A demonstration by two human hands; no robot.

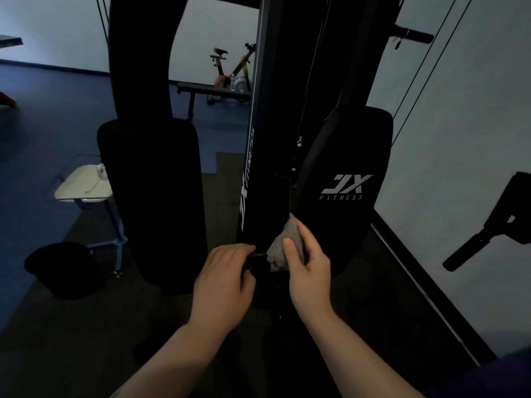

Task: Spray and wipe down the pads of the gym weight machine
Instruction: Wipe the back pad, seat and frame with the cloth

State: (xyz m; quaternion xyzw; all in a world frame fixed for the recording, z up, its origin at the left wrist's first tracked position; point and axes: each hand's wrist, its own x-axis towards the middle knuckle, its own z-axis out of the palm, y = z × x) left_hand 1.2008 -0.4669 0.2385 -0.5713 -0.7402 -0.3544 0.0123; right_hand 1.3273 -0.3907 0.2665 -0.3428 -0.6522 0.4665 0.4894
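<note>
Dark mat [86, 326] under my machine; blue floor [43, 116] beyond. On it: black round object [61, 268], small glass side table [83, 185], low bench [212, 91], exercise bike [232, 70].

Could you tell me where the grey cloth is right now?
The grey cloth is lower centre, held by the right hand against the JX Fitness pad's lower left edge.

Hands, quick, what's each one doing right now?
Left hand: fingers curled round a dark part of the machine.
Right hand: holds the grey cloth against the pad.
</note>
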